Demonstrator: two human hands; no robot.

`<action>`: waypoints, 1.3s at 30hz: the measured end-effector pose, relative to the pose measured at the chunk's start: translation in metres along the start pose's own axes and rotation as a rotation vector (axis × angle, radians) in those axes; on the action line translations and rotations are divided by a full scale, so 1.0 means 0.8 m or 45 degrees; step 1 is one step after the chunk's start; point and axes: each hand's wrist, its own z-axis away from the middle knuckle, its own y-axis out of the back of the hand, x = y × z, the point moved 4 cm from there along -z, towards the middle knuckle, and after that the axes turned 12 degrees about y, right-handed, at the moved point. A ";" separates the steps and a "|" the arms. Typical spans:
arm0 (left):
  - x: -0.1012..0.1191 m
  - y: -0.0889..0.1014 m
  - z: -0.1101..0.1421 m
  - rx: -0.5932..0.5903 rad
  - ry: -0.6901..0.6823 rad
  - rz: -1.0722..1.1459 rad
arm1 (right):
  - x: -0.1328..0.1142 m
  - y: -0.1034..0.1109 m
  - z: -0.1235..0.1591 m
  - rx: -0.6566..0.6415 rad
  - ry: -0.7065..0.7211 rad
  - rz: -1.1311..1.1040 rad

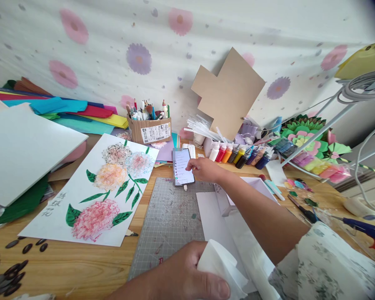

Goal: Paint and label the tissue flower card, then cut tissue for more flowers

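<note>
A: What lies behind the worktop [90, 268]?

B: A white cloth [106, 46] printed with pink and purple flowers. A cut piece of brown board [233, 91] leans against it.

A: And the phone [183, 160]?

B: It lies face up, screen lit, at the far edge of the grey cutting mat [171, 216]. The person's right hand [203, 169] reaches in from the right side, index finger at the screen, the other fingers loosely bent, with nothing seen in their hold.

A: What about the left hand [190, 273]?

B: It is low at the near side, over the mat. Its fingers are closed on a crumpled white tissue [221, 266], the thumb laid across it; the fingertips underneath are hidden.

A: Where is there open room?

B: Mostly on the mat, in the bare stretch between the left hand and the phone. More bare wood shows below the flower painting [64, 208], whose right edge runs just beside the mat.

A: And the tighter sides?

B: Behind the phone and to its left is the carton of pens [151, 131]; to its right, the row of paint bottles [228, 153]. White sheets [208, 210] cover the mat's right part, and a shallow white box [226, 200] sits under the right forearm.
</note>
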 end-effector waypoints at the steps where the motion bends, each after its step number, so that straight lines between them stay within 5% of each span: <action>1: 0.000 0.000 0.000 0.001 -0.002 0.001 | -0.001 0.000 0.000 -0.003 0.004 -0.004; 39: -0.001 0.000 0.001 0.033 0.005 -0.059 | -0.009 -0.001 0.009 -0.057 0.048 -0.027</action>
